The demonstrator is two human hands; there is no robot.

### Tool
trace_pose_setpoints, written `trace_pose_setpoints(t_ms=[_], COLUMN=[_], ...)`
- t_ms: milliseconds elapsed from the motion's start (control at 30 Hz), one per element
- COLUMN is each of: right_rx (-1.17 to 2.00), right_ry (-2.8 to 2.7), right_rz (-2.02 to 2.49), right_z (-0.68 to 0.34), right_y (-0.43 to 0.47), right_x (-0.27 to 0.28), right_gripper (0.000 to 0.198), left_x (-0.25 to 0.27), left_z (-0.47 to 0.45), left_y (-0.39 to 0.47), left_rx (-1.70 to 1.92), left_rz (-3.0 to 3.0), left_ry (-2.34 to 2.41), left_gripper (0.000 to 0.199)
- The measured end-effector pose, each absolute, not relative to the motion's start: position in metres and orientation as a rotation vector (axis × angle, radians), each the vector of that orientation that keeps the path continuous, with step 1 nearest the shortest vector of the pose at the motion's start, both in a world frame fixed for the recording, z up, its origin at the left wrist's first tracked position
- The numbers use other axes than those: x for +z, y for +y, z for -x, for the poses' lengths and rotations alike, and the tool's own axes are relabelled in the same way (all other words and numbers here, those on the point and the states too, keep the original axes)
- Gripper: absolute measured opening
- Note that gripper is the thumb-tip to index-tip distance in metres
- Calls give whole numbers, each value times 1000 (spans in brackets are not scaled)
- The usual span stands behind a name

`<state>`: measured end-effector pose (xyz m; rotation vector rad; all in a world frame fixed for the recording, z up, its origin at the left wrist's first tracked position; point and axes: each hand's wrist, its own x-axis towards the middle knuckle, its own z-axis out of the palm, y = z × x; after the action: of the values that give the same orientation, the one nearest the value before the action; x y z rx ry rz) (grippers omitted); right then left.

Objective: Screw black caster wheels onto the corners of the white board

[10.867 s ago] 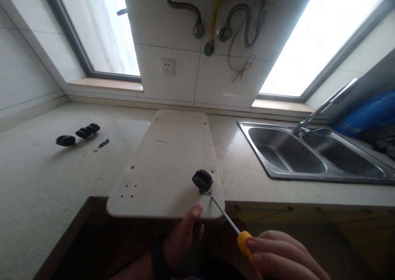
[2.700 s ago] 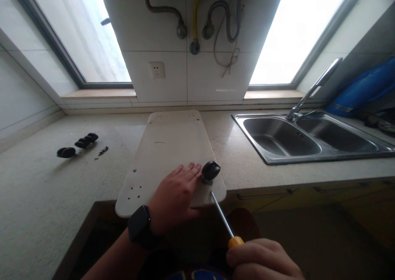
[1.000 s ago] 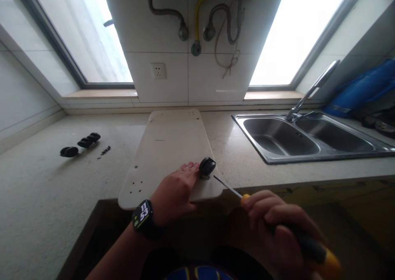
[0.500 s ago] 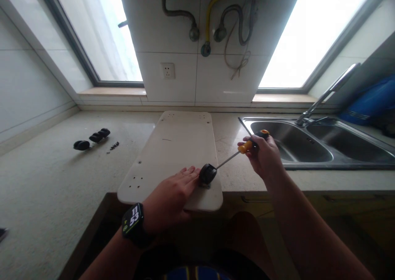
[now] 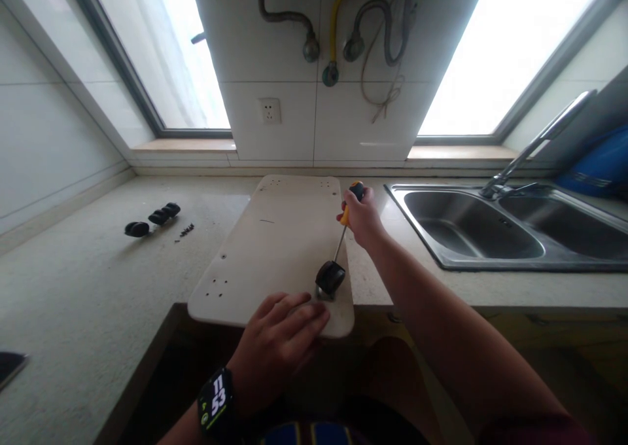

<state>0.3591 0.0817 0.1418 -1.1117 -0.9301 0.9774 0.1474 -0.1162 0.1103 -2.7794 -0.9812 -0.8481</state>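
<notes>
My right hand (image 5: 362, 214) is closed round the yellow-and-black handle of a screwdriver (image 5: 345, 217), held above the right edge of a white board (image 5: 289, 242). The screwdriver's shaft slants down behind a black caster wheel (image 5: 330, 277), which hides its tip. That caster stands on a metal plate at the board's near right corner. My left hand (image 5: 284, 330) lies with outstretched fingers on the board's near edge, its fingertips just beside the caster plate. Small screw holes show at the board's other corners.
Several black casters (image 5: 164, 213) lie on the counter (image 5: 88, 281) at left, beside a small pile of screws (image 5: 186, 230). To the right is a double steel sink (image 5: 471, 226) with a faucet (image 5: 534, 144). A dark flat object (image 5: 10, 368) lies at far left.
My right hand has swung left with the screwdriver, bringing its shaft steeper over the caster. My left hand has slid nearer me, from the caster's left side to below it.
</notes>
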Motion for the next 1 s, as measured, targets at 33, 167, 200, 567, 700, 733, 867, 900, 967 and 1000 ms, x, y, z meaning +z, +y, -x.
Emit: trace_pose_setpoints(t_ms=[33, 167, 200, 567, 700, 733, 867, 900, 967, 1000], right_rx=[986, 1051, 1061, 1074, 1076, 1079, 1092, 1092, 1084, 1073], right_ry=[-945, -995, -997, -983, -975, -973, -967, -960, -937, -921], right_rz=[1114, 1119, 1123, 1172, 1181, 1185, 1191, 1190, 1184, 1178], right_z=[-356, -347, -347, -347, -347, -348, -348, -347, -347, -347], right_y=[83, 85, 85, 89, 88, 87, 84, 84, 84, 84], right_x=[141, 134, 132, 122, 122, 122, 122, 122, 123, 124], right_gripper=[34, 36, 36, 30, 32, 32, 31, 31, 32, 32], left_x=[109, 105, 104, 104, 104, 104, 103, 103, 104, 104], left_z=[-149, -152, -152, -150, -150, -150, -150, -151, -152, -152], left_y=[-116, -115, -114, -112, -112, -112, -113, -112, -112, -112], left_rx=[-856, -849, -847, -839, -863, -864, -862, -867, -874, -873], left_rz=[2765, 2729, 2725, 2726, 2711, 2712, 2721, 2722, 2726, 2732], left_ry=[-977, -969, -967, -964, -970, -973, -987, -987, -983, -982], left_gripper=[31, 33, 33, 33, 32, 32, 33, 34, 34, 34])
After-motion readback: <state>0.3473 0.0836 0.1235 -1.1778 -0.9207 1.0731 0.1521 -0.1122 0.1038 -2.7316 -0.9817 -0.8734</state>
